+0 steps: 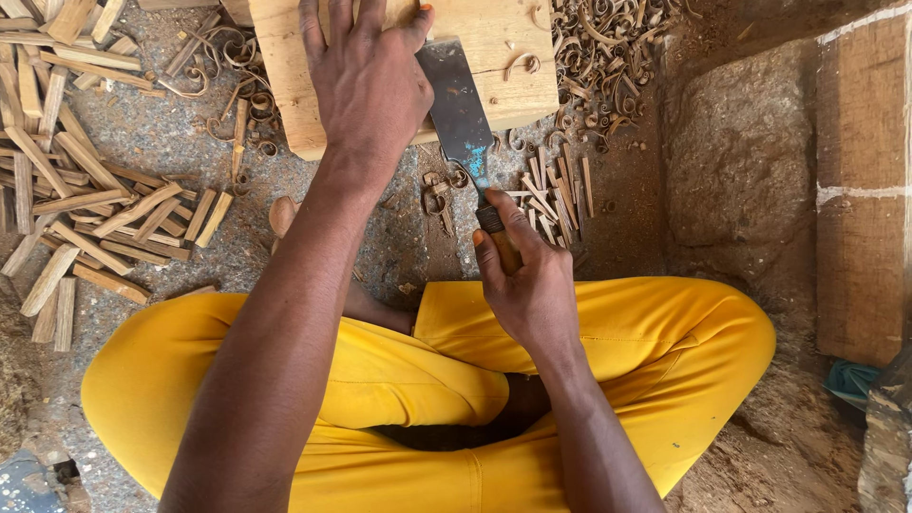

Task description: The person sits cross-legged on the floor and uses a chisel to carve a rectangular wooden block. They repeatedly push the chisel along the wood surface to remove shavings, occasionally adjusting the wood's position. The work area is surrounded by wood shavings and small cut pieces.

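I sit cross-legged in yellow trousers on the ground. My left hand lies flat on a pale wooden block, its fingers reaching past the top edge of the view. My right hand grips the wooden handle of a broad-bladed knife. The dark blade lies across the block beside my left thumb, its tip hidden under that hand. A blue-green patch marks the blade near the handle.
A heap of split wooden sticks lies at the left. Curled shavings and thin splinters litter the ground by the block. A rough stone and a thick wooden beam stand at the right.
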